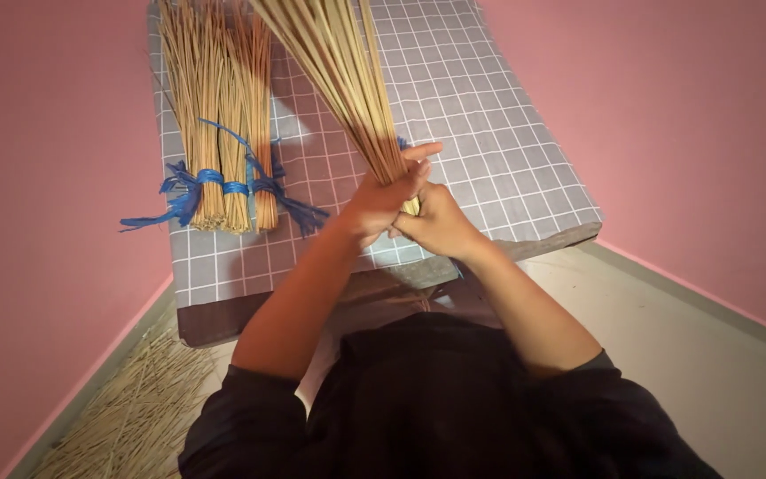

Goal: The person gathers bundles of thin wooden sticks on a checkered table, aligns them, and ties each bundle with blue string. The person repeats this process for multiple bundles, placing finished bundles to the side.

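Note:
My left hand (381, 197) is wrapped around the lower end of a bundle of thin straw-coloured sticks (339, 71) that fans upward and away over the table. My right hand (436, 222) presses against the base of the same bundle, just under the left hand. A bit of blue string (402, 143) shows behind my left fingers. To the left lie three tied stick bundles (222, 115), bound near their ends with blue plastic string (214, 188).
The work surface is a low table with a grey checked cloth (489, 133). Pink walls (46, 177) stand on both sides. Loose sticks (126, 417) lie scattered on the floor at the lower left.

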